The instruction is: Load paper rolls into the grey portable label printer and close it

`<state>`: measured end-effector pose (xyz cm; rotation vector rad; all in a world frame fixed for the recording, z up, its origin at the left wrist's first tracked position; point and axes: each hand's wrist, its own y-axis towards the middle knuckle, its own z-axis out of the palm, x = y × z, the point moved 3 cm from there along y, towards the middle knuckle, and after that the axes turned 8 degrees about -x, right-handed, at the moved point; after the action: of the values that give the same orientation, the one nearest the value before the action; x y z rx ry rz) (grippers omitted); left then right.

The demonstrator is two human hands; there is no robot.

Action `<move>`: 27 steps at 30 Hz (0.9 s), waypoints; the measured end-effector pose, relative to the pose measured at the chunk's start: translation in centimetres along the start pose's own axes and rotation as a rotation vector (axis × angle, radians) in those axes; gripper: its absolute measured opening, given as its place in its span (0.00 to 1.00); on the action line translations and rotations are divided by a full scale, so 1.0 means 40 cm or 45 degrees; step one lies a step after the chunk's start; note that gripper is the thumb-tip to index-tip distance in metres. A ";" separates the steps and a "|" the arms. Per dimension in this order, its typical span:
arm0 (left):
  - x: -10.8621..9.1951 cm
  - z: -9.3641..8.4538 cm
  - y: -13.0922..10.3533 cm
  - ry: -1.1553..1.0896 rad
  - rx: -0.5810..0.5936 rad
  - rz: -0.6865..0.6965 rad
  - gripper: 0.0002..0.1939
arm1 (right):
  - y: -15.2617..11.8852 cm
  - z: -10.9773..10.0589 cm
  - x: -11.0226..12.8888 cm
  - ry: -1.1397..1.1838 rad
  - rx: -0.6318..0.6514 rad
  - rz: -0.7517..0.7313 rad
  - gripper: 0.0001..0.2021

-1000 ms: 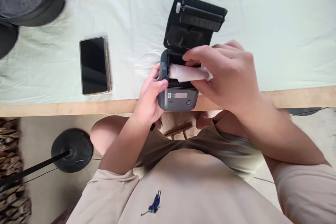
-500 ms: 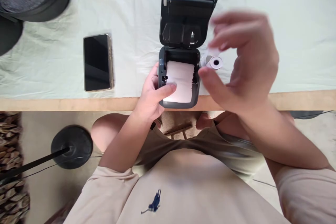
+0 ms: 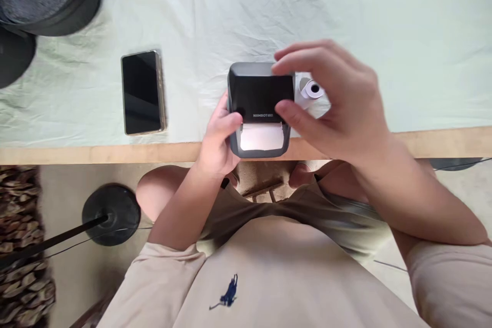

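Observation:
My left hand (image 3: pixel 220 136) grips a black label printer (image 3: pixel 257 95) from its left side, with the thumb on the edge beside the lid. The lid is down and carries the word NIIMBOT. From under its lower edge a strip of white label paper (image 3: pixel 262 136) sticks out over the front of the casing. At the printer's right side is my right hand (image 3: pixel 338 97), thumb and fingers apart, fingertips over or touching the lid's right part. A small white paper roll (image 3: pixel 312 89) lies on the cloth just behind that hand, partly hidden.
A black-screened phone (image 3: pixel 141 93) lies left of the printer on the pale cloth (image 3: pixel 184 20). At the back left stands a dark bag or case (image 3: pixel 49 0). The table's wooden front edge (image 3: pixel 96 154) runs below the printer; a round black stand base (image 3: pixel 111 213) is on the floor.
The printer's lid, which stood open, has swung down over the paper. My right hand moved left onto the lid's right part. My left thumb shifted from the paper to the casing's edge.

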<state>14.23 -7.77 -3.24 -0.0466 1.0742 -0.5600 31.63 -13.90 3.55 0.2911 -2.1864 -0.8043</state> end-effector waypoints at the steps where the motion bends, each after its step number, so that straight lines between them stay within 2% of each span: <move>1: -0.003 0.005 0.000 -0.034 -0.018 0.007 0.25 | -0.002 0.005 0.004 -0.002 0.047 -0.032 0.12; 4: -0.009 0.018 -0.004 -0.072 -0.050 0.007 0.26 | -0.007 0.010 0.013 -0.023 0.166 -0.028 0.14; 8: -0.013 0.026 -0.010 -0.113 -0.016 -0.017 0.28 | -0.003 0.014 0.014 -0.031 0.275 -0.009 0.14; 12: -0.008 0.005 -0.002 -0.033 -0.162 0.000 0.24 | 0.001 0.020 0.007 -0.010 0.260 -0.014 0.10; 15: -0.003 -0.016 0.009 0.062 -0.268 0.004 0.21 | -0.002 0.015 0.010 -0.087 0.184 -0.096 0.09; 17: -0.003 -0.027 0.015 0.089 -0.287 0.006 0.19 | -0.006 0.006 0.015 -0.115 0.169 -0.122 0.12; 21: -0.001 -0.037 0.022 0.123 -0.275 -0.073 0.18 | -0.010 -0.009 0.018 -0.137 0.271 -0.003 0.16; 24: -0.002 -0.034 0.022 0.073 -0.240 -0.066 0.20 | -0.008 -0.020 0.030 -0.161 0.137 -0.051 0.15; 27: -0.002 -0.020 0.016 -0.014 -0.127 -0.048 0.24 | -0.008 -0.027 0.041 -0.178 -0.164 0.024 0.08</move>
<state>13.81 -7.00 -3.76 -0.1575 1.0920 -0.5394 31.29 -15.35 4.88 0.1533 -2.2505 -0.9756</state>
